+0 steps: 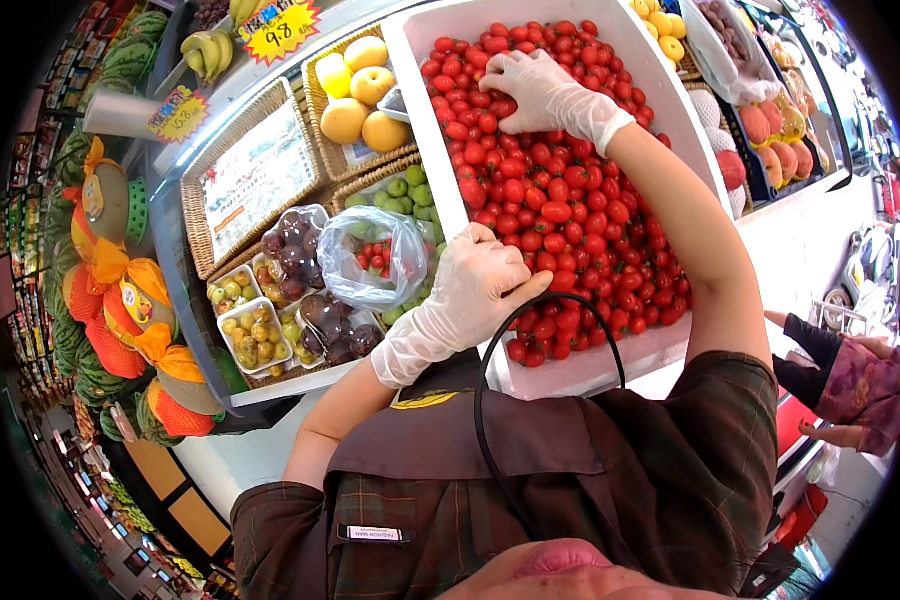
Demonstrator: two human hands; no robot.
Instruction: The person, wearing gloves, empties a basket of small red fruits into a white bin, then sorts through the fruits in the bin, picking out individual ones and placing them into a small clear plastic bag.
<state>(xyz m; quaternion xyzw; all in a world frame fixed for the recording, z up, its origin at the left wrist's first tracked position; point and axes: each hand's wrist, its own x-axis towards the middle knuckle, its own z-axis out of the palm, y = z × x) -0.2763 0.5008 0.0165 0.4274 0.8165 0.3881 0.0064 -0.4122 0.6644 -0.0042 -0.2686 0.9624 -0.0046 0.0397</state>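
Observation:
A white foam box [675, 90] full of red cherry tomatoes [555, 214] lies before me. My right hand [532, 94], in a thin translucent glove, reaches into the far part of the pile. Its fingers and thumb curl around tomatoes; whether any is gripped is unclear. My gloved left hand [472, 281] is closed into a loose fist over the box's left rim, thumb pointing right. The inside of that fist is hidden. Just left of it, a clear plastic bag [379, 259] stands with its mouth wide, some cherry tomatoes inside, touching green fruit.
Wicker baskets hold yellow pears [371, 86], green fruit [412, 187] and packed dark plums [337, 330]. One basket [300, 97] has a printed sheet inside. A black cable [487, 360] loops over the box's near end. Netted melons [146, 296] stand left; a person [862, 375] is at right.

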